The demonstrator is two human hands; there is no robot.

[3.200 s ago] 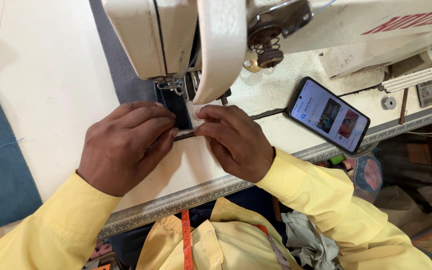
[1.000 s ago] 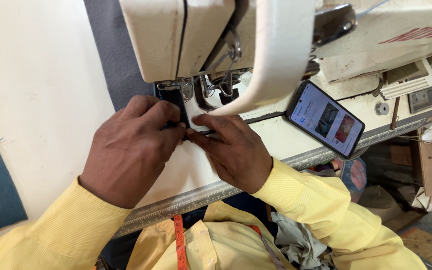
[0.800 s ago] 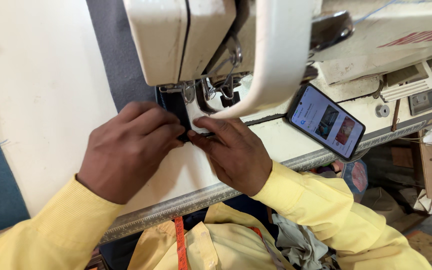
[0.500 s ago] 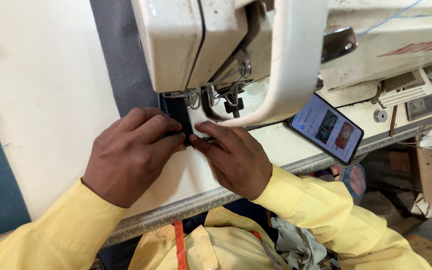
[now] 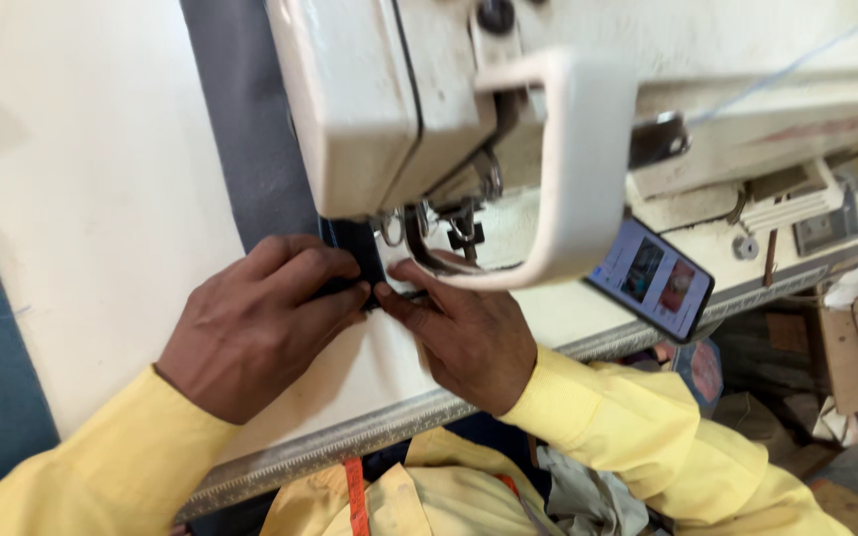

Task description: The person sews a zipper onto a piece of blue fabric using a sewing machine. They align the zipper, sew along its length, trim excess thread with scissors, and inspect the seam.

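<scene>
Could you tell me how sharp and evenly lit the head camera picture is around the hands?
Head view: soft, even light, no glare; left hand and right hand fairly sharp; sewing machine head looms close, slightly soft, shading the dark fabric strip; phone screen bright.

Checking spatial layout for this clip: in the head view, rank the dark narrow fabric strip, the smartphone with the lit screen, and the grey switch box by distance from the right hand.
1. Dark narrow fabric strip: at the right hand fingertips, under the machine head.
2. Smartphone with lit screen: on the table, to the hand's right.
3. Grey switch box: far right of the table.
</scene>
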